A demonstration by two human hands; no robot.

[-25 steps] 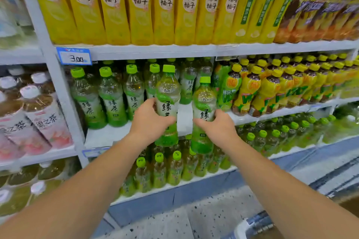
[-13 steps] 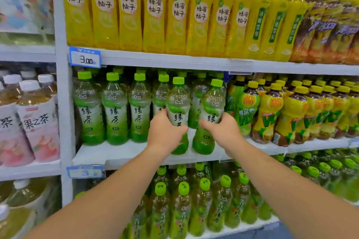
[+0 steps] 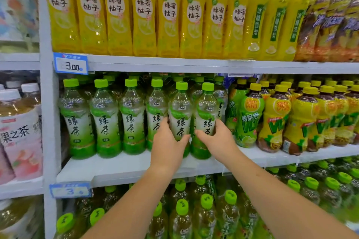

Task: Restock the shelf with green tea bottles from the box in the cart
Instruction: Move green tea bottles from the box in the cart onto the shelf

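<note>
Left hand (image 3: pixel 168 141) wraps left bottle (image 3: pixel 180 106); right hand (image 3: pixel 217 137) wraps right bottle (image 3: pixel 206 106). I flag risk: hard push topples neighbouring bottle (image 3: pixel 157 108).

Each green tea bottle (image 3: pixel 104 118) has a lime-green cap, a clear neck and a label that goes from white to green, with dark characters on it. The shelf (image 3: pixel 120 166) is white. The price tag (image 3: pixel 71 63) is blue and white with dark digits. The tall bottles (image 3: pixel 116 15) above are yellow, with pale round labels. The yellow-capped bottles (image 3: pixel 275 122) on the right are yellow and green. The white-capped bottles (image 3: pixel 19 132) on the left carry pink and white labels.
</note>
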